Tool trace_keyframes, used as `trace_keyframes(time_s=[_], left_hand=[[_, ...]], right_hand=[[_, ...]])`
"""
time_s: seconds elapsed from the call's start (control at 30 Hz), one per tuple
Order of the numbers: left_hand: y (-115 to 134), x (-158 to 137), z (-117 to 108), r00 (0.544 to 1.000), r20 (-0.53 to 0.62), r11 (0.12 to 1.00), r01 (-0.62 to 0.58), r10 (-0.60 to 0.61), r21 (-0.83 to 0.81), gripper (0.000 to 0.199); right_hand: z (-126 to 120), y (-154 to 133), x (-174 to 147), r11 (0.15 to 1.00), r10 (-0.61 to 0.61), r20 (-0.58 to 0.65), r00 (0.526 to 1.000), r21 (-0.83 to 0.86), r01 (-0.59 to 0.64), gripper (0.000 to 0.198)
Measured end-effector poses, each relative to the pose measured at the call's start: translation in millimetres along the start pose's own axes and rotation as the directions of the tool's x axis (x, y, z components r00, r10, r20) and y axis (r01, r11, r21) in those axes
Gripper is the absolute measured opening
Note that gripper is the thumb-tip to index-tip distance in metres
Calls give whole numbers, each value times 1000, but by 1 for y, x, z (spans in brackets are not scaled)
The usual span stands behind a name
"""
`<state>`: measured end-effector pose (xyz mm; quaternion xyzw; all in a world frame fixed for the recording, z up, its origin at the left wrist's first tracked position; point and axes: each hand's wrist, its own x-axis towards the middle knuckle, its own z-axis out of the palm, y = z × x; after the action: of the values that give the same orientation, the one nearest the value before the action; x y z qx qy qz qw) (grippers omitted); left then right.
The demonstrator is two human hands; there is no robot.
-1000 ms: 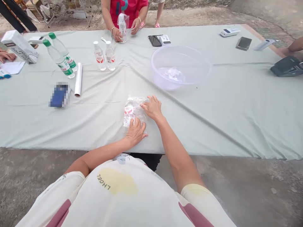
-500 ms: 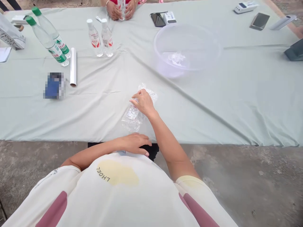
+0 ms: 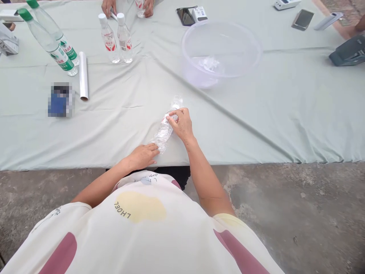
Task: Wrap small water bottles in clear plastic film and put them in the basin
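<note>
A small water bottle (image 3: 165,127) lies tilted on the tablecloth near the front edge, loosely wound in clear plastic film (image 3: 162,145). My right hand (image 3: 182,122) is over the upper part of the bottle, thumb and forefinger pinching the film. At the lower end, my left hand (image 3: 144,155) rests with its fingers stretched out, the fingertips touching the loose film. The bottle's cap end points away from me, with crumpled film (image 3: 178,100) sticking out beyond it. Part of the bottle is covered by my right hand.
Two small bottles (image 3: 115,42) stand upright farther back. To the left are a roll of film (image 3: 83,76) and two green-capped bottles (image 3: 61,53). A translucent basin (image 3: 196,78) holds crumpled film. Across the table, another person's hands (image 3: 148,7) touch a bottle. A grey device (image 3: 346,51) lies right.
My left hand has moved up from the table edge to the film's lower end. The film now sits closer around the bottle. The other person's hands have spread apart.
</note>
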<state>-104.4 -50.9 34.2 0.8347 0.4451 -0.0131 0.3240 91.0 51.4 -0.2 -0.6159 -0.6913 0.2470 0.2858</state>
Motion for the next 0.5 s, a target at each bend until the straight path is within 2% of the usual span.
trace_keyframes(time_s=[0.07, 0.13, 0.17, 0.2, 0.23, 0.27, 0.3, 0.33, 0.37, 0.43, 0.5], left_hand=[[-6, -19, -11, 997, 76, 980, -6, 22, -199, 32], [-14, -33, -27, 971, 238, 916, 77, 21, -394, 30], [-17, -36, -36, 960, 281, 877, 123, 14, -464, 30], [-20, -36, -43, 965, 259, 852, 159, -29, -498, 28], [-22, -31, -49, 977, 183, 844, 189, -110, -502, 29], [-23, -23, -53, 975, 60, 851, 217, -215, -478, 32], [-22, -11, -54, 945, -83, 867, 251, -316, -431, 36], [-20, 2, -53, 893, -211, 878, 302, -397, -371, 39], [-16, 16, -50, 856, -274, 883, 352, -438, -310, 42], [-6, 44, -39, 862, -273, 903, 392, -427, -174, 54], [6, 64, -25, 900, -213, 924, 381, -379, -36, 61]], right_hand=[[-4, 7, -13, 996, 64, -43, 997, 60, -62, 31], [-5, 12, -23, 988, 102, -68, 992, 119, -94, 32], [-6, 14, -26, 984, 114, -74, 991, 144, -103, 32], [-5, 15, -28, 980, 126, -75, 989, 166, -112, 31], [-4, 15, -29, 975, 138, -75, 988, 186, -122, 30], [-3, 16, -30, 970, 147, -73, 986, 208, -129, 29], [-1, 16, -30, 963, 156, -73, 985, 232, -135, 29], [1, 17, -31, 956, 164, -77, 983, 260, -139, 29], [2, 18, -32, 947, 171, -86, 981, 290, -140, 30], [3, 24, -35, 930, 183, -117, 976, 343, -133, 31], [-2, 34, -40, 924, 195, -123, 973, 356, -140, 32]])
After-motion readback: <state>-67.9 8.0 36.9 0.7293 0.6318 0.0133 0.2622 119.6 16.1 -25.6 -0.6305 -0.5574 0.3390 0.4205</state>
